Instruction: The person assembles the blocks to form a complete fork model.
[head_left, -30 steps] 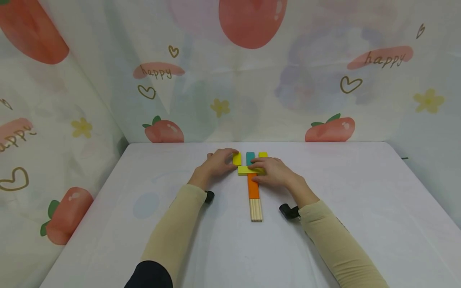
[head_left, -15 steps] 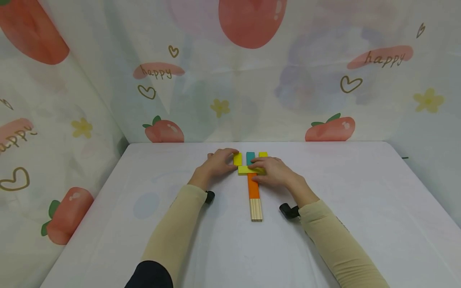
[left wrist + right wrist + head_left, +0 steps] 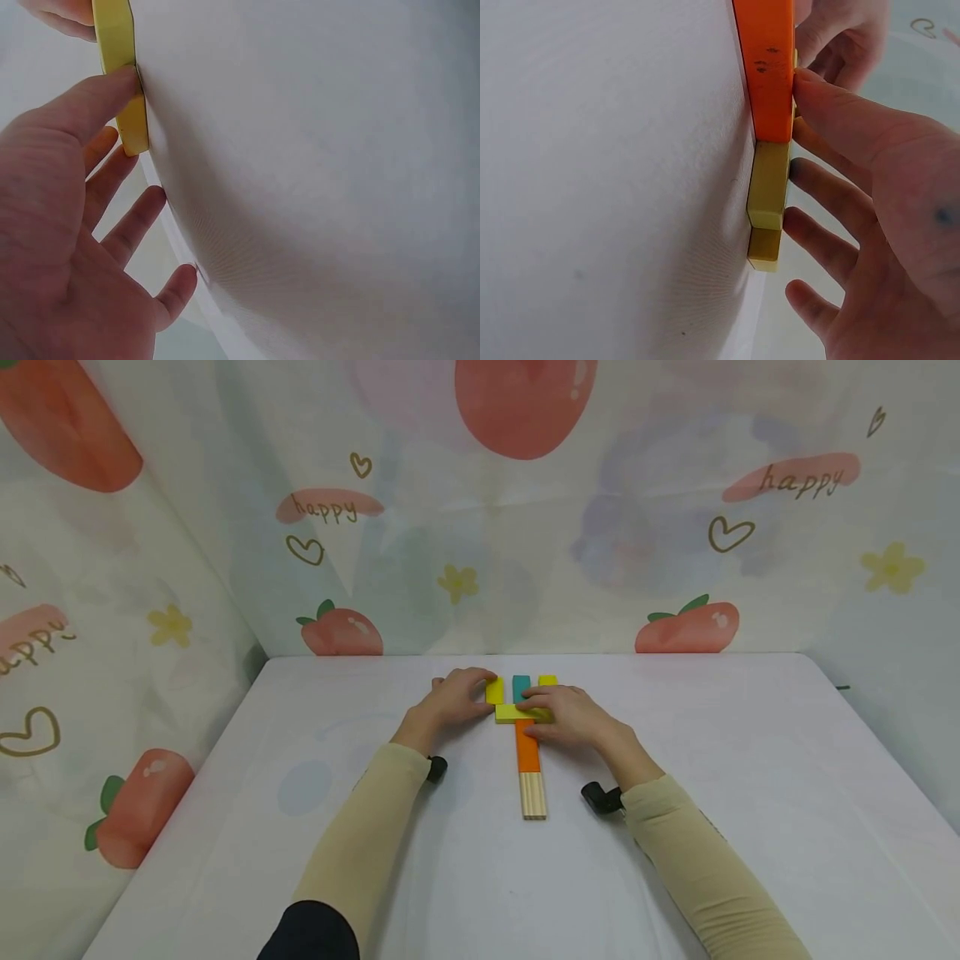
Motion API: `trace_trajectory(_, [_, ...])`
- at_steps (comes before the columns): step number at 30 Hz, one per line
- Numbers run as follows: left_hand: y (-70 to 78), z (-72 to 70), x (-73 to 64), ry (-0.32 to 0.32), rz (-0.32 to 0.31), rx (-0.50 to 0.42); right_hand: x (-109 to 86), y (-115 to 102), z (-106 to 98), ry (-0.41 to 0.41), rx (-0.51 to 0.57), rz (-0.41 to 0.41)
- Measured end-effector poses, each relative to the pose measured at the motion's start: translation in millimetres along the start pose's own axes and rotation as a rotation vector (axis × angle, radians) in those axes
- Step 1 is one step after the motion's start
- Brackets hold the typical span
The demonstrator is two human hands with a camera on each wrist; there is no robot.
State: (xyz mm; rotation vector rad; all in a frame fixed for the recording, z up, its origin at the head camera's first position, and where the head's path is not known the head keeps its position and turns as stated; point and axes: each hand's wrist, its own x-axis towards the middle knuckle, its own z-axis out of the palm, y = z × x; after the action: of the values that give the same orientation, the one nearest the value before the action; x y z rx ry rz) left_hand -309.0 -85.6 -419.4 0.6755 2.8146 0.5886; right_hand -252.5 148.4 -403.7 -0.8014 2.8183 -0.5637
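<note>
In the head view, flat blocks form a figure on the white table (image 3: 480,852). My left hand (image 3: 453,697) pinches a small yellow block (image 3: 494,691) at the upper left, thumb at its near end and index finger at its far end. A yellow crosspiece block (image 3: 506,714) lies just right of that thumb. My right hand (image 3: 573,718) rests over the crosspiece's right part, its fingers fairly straight, with the thumb touching the orange block (image 3: 528,756) below. A middle finger reaches the teal block (image 3: 521,682). Another yellow block (image 3: 548,680) is partly hidden behind this hand.
A bare wooden block (image 3: 533,796) continues the line at the orange block's near end. Behind the table's far edge hangs a printed cloth (image 3: 510,535) with fruit and hearts. A similar cloth covers the left side. Dark cameras sit on both wrists.
</note>
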Motion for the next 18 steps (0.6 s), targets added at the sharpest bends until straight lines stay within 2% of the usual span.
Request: trace_trajectory(18, [1.1, -0.6, -2.6, 0.018, -0.001, -0.019, -0.6, 0.1, 0.5, 0.002, -0.024, -0.016])
